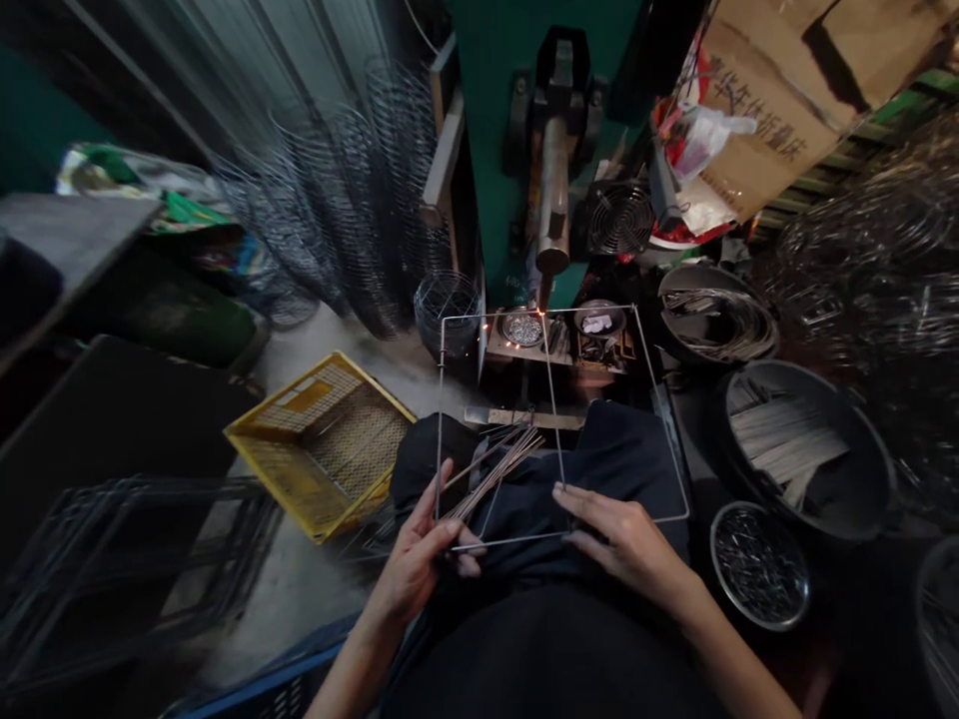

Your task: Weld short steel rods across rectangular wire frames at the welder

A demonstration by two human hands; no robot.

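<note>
A rectangular wire frame [440,419] spans the space above my lap, with a straight wire [555,409] crossing its middle from far side to near side. My left hand [426,547] is closed around the frame's near left corner. With thumb and fingers, my right hand [620,526] pinches the frame where the cross wire meets the near side. At the far side, the frame lies under the metal rod of a welding machine [552,205], and sparks fly there. A bundle of thin wire rods [503,469] lies on my lap beside my left fingers; whether they touch it I cannot tell.
A yellow plastic crate [319,524] stands on the floor at left. Stacked wire baskets [330,200] lean behind it. At right are a basin of wire rods [794,439], a bowl of small metal pieces [760,566] and a pan of bent wires [719,315]. A cardboard box [786,60] stands behind.
</note>
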